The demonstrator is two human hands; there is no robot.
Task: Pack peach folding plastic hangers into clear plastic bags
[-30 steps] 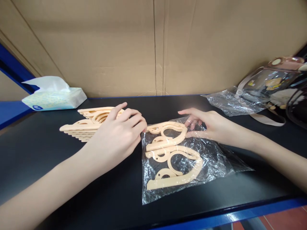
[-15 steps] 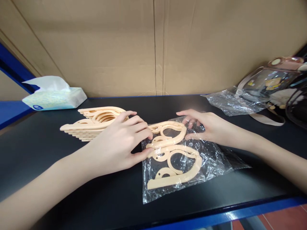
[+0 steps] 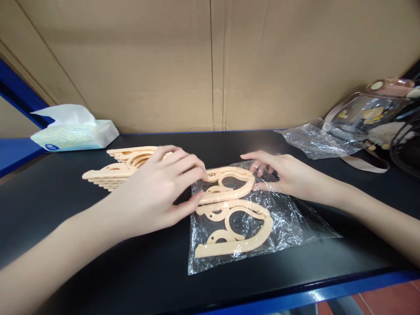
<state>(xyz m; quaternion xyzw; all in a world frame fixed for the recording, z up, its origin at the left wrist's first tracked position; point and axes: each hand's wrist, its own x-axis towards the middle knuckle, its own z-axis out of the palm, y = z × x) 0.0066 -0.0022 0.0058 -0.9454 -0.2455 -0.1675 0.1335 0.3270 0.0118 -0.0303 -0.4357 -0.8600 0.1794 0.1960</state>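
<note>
Two peach plastic hangers [image 3: 229, 214] lie inside a clear bag [image 3: 288, 218] on the black desk [image 3: 59, 205], beside a stack of hangers [image 3: 121, 168]. Your left hand [image 3: 157, 192] pinches the upper hanger's end at the bag's mouth; your right hand [image 3: 285, 175] presses the film flat, fingers spread. Hangers look stiff and light, film slippery and crinkly: grip the rigid rim.

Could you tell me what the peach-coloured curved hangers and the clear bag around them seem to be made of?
The peach-coloured curved hangers look like moulded plastic: one even colour, smooth matt faces, rounded cut-outs. The clear bag looks like thin glossy plastic film: see-through, crinkled, with bright glints. The exact plastics cannot be told.
</note>
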